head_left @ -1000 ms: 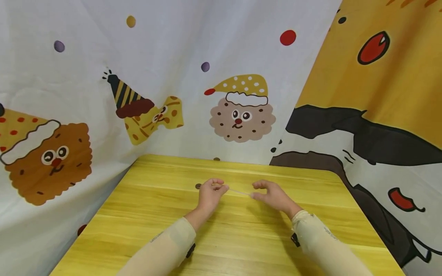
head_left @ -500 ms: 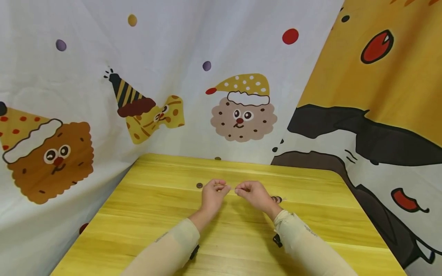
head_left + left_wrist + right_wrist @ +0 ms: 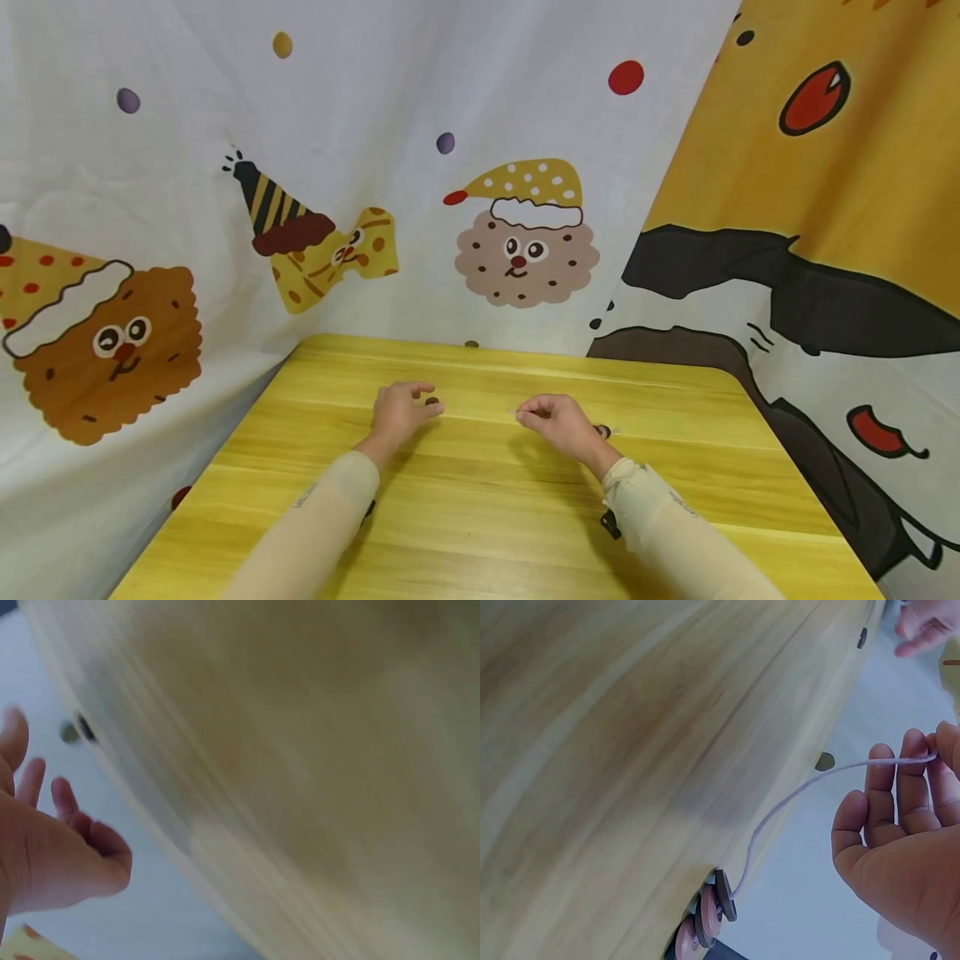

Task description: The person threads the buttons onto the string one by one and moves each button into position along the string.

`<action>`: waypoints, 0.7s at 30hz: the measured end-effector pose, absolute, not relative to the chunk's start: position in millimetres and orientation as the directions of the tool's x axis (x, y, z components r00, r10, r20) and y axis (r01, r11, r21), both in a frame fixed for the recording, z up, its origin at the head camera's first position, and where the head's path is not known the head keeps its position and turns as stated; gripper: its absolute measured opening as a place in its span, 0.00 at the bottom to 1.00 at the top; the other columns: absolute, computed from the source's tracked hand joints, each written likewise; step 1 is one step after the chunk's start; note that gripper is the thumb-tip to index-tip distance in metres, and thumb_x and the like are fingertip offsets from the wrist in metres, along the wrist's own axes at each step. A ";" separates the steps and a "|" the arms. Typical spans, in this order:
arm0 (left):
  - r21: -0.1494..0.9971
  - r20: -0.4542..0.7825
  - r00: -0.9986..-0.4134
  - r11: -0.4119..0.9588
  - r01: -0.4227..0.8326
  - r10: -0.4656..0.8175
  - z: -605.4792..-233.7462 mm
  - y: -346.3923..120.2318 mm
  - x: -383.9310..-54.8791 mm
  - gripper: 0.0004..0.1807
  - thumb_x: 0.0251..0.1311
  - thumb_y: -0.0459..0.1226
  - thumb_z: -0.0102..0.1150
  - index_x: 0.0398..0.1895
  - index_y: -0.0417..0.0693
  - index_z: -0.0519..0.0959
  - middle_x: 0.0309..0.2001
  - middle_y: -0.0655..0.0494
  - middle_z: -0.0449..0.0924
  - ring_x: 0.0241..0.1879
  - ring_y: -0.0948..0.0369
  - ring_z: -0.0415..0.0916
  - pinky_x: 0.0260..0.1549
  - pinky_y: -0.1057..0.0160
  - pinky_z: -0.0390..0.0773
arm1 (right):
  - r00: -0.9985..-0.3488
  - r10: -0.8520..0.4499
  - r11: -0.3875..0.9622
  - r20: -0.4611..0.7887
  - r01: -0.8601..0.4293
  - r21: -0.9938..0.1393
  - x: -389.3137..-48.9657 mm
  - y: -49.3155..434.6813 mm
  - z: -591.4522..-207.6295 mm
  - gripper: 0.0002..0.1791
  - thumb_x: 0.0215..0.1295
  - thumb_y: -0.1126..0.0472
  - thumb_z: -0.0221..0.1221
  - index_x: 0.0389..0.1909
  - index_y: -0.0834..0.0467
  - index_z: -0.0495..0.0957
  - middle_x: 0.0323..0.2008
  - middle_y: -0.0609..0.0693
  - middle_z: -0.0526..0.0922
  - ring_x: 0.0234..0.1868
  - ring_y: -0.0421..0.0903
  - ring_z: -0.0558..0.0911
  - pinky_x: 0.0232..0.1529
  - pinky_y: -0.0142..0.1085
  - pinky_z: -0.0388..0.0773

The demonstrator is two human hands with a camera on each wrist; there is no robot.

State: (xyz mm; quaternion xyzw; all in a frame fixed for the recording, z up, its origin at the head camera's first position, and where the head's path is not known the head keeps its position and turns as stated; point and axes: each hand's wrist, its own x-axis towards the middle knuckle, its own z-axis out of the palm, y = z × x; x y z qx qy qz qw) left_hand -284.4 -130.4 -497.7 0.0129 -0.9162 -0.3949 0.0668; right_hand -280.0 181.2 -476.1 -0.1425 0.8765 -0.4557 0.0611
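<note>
In the head view my right hand (image 3: 557, 423) pinches the tip of a thin pale cord between thumb and fingers. The right wrist view shows this cord (image 3: 780, 804) curving down from the fingertips to a row of strung round buttons (image 3: 709, 909), dark and pink by turns, at the table. Part of that row (image 3: 602, 431) shows behind the right wrist in the head view. My left hand (image 3: 397, 413) holds nothing; its thumb and fingers stand apart beside a single dark button (image 3: 432, 402) on the table. Whether they touch it cannot be told.
The yellow wood-grain table (image 3: 465, 525) runs back to a printed cloth (image 3: 405, 108) with cartoon faces. Cloth also hangs along the left and right sides. A small black object (image 3: 611, 523) shows under the right sleeve.
My right hand moved left to meet the left hand and took over the cord's end. The left hand let go and moved left to the single dark button.
</note>
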 end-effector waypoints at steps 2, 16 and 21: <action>0.692 0.058 -0.996 0.722 -0.010 -0.069 -499.3 -143.6 -287.0 0.27 0.63 0.48 0.77 0.64 0.53 0.86 0.61 0.41 0.86 0.60 0.39 0.72 0.61 0.36 0.70 | -0.950 -0.312 0.539 0.017 -0.191 -0.821 -280.4 181.7 -476.6 0.07 0.76 0.51 0.67 0.45 0.48 0.90 0.44 0.44 0.90 0.41 0.42 0.82 0.42 0.36 0.80; 0.596 -0.089 -0.991 0.792 -0.135 -0.102 -501.9 -145.0 -299.8 0.30 0.64 0.53 0.75 0.68 0.58 0.83 0.68 0.44 0.82 0.64 0.35 0.71 0.62 0.34 0.68 | -0.936 -0.352 0.513 -0.009 -0.185 -0.838 -278.4 180.8 -482.0 0.15 0.75 0.50 0.67 0.50 0.57 0.89 0.43 0.44 0.89 0.43 0.43 0.83 0.45 0.38 0.81; 0.588 -0.097 -0.986 0.791 -0.168 -0.137 -505.2 -140.7 -306.7 0.27 0.62 0.54 0.76 0.64 0.62 0.86 0.71 0.44 0.80 0.65 0.35 0.71 0.63 0.33 0.67 | -0.935 -0.353 0.513 -0.004 -0.190 -0.837 -279.0 181.8 -481.3 0.15 0.76 0.51 0.67 0.50 0.58 0.89 0.43 0.44 0.89 0.42 0.43 0.83 0.45 0.38 0.81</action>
